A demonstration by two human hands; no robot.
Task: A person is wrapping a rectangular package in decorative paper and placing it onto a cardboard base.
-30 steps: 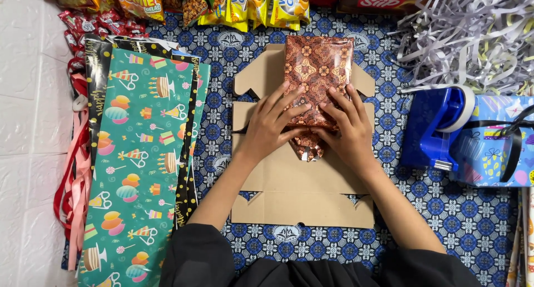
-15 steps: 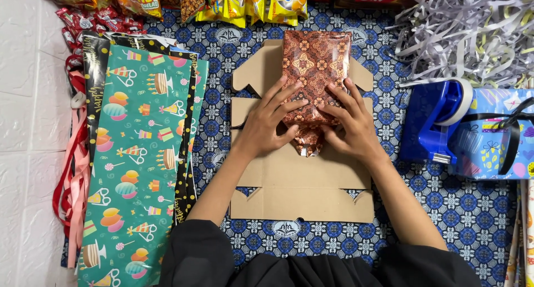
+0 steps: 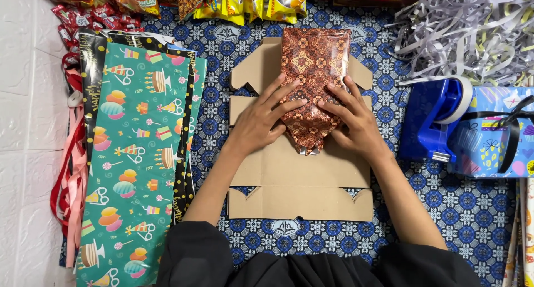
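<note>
A box wrapped in brown patterned paper [image 3: 314,70] lies on a flattened cardboard box [image 3: 300,181]. My left hand [image 3: 261,120] presses flat on the parcel's near left side, fingers spread. My right hand [image 3: 356,120] presses on its near right side. Between the hands the wrapping's near end narrows to a folded point [image 3: 309,145] with silver inside showing.
Sheets of birthday-print wrapping paper [image 3: 133,153] lie to the left, with red ribbons [image 3: 69,170] beside them. A blue tape dispenser [image 3: 436,117] and a wrapped gift with black ribbon [image 3: 495,131] sit to the right. Snack packets [image 3: 245,0] line the far edge; shredded paper [image 3: 467,31] is at far right.
Both hands have shifted slightly on the parcel's near end, smoothing the folded flaps inward. The parcel stays where it was.
</note>
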